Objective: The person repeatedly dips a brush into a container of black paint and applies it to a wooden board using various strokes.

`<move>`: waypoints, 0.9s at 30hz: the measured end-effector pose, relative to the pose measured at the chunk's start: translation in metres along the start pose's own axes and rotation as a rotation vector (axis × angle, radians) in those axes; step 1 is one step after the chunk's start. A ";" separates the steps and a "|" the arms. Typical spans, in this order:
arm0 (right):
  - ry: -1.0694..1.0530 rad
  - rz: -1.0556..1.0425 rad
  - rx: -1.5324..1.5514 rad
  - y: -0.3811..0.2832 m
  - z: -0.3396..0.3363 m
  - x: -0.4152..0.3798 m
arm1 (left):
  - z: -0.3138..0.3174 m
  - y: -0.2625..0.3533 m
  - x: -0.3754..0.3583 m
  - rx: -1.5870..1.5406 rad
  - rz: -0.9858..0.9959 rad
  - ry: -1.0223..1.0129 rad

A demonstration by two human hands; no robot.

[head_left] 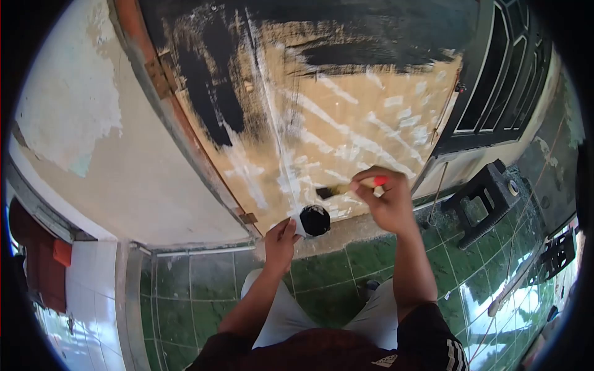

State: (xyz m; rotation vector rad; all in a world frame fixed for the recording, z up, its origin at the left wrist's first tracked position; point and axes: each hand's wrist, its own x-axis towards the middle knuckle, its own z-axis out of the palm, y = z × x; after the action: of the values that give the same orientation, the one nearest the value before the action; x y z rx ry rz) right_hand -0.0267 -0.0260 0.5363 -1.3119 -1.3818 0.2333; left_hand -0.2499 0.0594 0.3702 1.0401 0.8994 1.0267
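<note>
Black-tipped brush (337, 189) in right hand (383, 201), paint cup (312, 221) in left hand (281, 238).

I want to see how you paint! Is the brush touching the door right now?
Touching. The head view shows the brush's dark bristles pressed flat on the door, with no gap, while the right hand grips its handle.

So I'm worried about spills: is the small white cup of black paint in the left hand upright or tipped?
Tipped. The small white cup leans toward the camera, its black inside facing up, gripped by the left hand.
</note>
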 end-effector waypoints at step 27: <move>-0.172 -0.191 -0.341 0.039 0.054 -0.003 | 0.026 0.040 0.017 0.022 0.096 -0.101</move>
State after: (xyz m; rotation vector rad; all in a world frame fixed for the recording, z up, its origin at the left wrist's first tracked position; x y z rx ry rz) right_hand -0.0488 0.0141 0.4877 -1.4496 -1.7378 -0.0230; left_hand -0.2307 0.0760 0.4136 1.1525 0.7864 1.0368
